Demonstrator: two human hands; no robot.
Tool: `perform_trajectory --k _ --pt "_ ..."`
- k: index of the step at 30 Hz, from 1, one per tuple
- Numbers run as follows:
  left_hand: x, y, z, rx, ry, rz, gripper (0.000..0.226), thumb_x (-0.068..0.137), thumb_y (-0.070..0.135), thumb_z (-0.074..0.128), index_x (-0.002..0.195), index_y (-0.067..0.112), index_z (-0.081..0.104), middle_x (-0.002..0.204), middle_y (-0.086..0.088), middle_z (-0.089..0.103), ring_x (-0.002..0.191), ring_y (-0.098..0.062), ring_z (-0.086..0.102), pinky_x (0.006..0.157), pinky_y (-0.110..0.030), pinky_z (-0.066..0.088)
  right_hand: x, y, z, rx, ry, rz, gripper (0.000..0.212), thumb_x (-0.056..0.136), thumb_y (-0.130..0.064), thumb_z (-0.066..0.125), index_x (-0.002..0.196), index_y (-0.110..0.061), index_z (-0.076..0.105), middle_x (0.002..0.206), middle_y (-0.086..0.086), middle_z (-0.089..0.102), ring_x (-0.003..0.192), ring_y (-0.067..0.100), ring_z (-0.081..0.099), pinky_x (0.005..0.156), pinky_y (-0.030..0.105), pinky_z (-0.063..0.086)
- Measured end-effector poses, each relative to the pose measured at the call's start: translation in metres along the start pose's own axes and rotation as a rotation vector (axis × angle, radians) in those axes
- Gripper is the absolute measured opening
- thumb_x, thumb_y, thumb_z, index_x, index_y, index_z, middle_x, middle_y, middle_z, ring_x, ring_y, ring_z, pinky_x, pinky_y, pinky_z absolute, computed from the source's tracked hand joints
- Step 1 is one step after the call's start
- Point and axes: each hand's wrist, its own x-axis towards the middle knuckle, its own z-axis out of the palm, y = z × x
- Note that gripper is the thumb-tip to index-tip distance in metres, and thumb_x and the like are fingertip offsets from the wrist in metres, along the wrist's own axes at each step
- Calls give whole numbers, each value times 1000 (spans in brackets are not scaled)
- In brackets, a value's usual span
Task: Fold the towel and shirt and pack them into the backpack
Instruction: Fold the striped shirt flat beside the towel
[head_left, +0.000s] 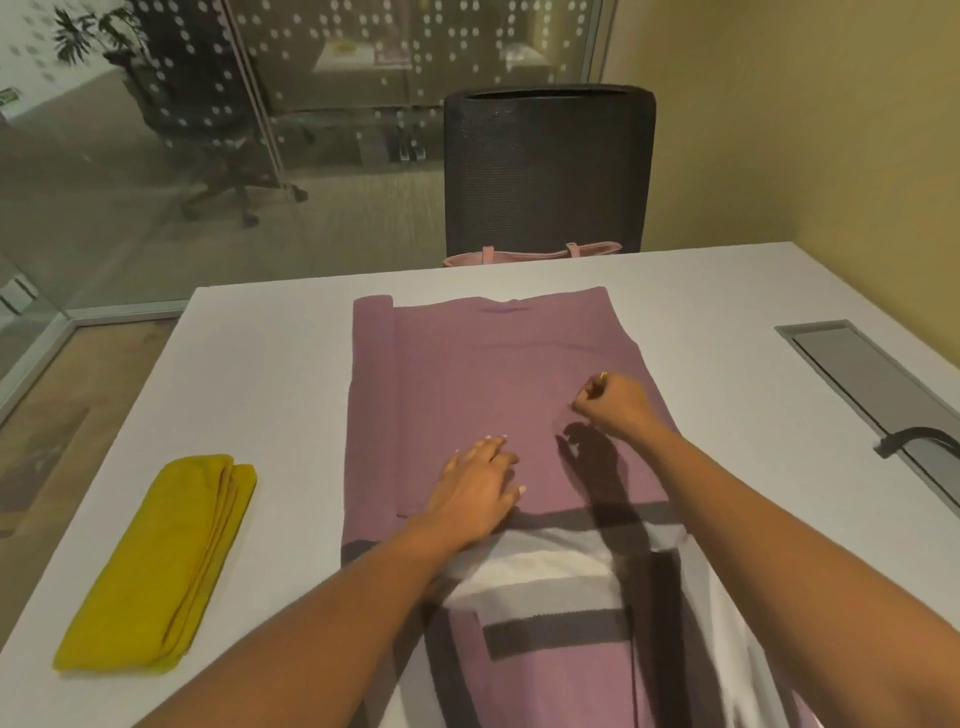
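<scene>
A mauve shirt (467, 364) with white and dark grey stripes lies flat along the middle of the white table (270, 364), its left side folded inward. My left hand (480, 483) rests flat on the shirt near the stripes, fingers straight. A little to the right, my right hand (615, 402) pinches a bit of the shirt's fabric between curled fingers. A folded yellow towel (156, 566) lies on the table to the left of the shirt. A pink bag (530, 255) shows just past the table's far edge, mostly hidden.
A black mesh office chair (548, 166) stands behind the table's far edge. A grey cable tray (872, 374) with a black cable is set in the table at the right. Glass walls and another chair are at the far left.
</scene>
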Motion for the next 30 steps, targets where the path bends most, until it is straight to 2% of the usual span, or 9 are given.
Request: perform_trajectory --k 5,10,14,17,21,23,25,27,30 --pt "89 -10 -8 -52 -29 6 42 96 27 42 134 9 43 147 -8 35 134 -26 34 109 -37 32 61 15 -9 22 153 55 5 85 -9 60 82 -7 57 79 6 60 63 13 56 71 32 51" --pt "166 -17 -16 -129 24 -42 32 94 21 47 120 4 55 128 -15 54 118 -32 50 99 -38 41 92 49 -7 -109 317 192 22 82 -18 60 100 -6 61 99 11 61 94 31 59 76 35 50" --pt "206 -10 -21 -194 86 -54 25 92 18 50 106 2 63 116 -17 62 108 -32 56 91 -36 45 101 72 1 -162 352 269 39 84 -33 58 110 -4 58 109 14 57 103 33 54 83 40 47" --pt "230 -1 -22 -304 118 -68 24 92 16 52 101 -2 64 108 -20 65 101 -33 59 87 -36 47 106 75 5 -8 388 224 29 87 -24 57 107 -2 58 106 14 60 98 32 59 73 32 43" --pt "255 15 -28 -514 180 -127 22 92 15 52 98 -4 62 93 -24 64 81 -31 58 81 -40 51 100 62 19 46 449 45 30 91 -10 48 118 -10 58 107 8 59 93 26 59 79 31 44" --pt "263 24 -31 -579 182 -144 21 92 15 53 103 -1 62 102 -20 64 87 -31 59 76 -36 51 96 57 32 -9 423 -64 17 95 -14 42 104 -12 57 86 -4 52 75 16 54 75 33 45" --pt "270 31 -33 -637 161 -153 25 92 16 54 114 5 59 115 -14 62 98 -27 59 82 -31 48 93 54 45 -63 359 -121 16 98 -26 38 92 -16 49 72 -15 39 62 7 43 63 29 43" --pt "277 35 -32 -640 136 -137 35 91 16 55 125 9 52 127 -12 56 112 -28 55 93 -30 44 91 52 49 -58 307 -141 20 99 -31 36 87 -18 43 70 -14 38 60 7 41 53 22 31" --pt "287 39 -29 -652 101 -130 41 90 11 55 131 13 48 130 -14 52 116 -28 51 91 -28 44 87 48 46 -12 290 -161 23 100 -31 35 79 -20 38 71 -8 44 60 8 42 50 21 26"
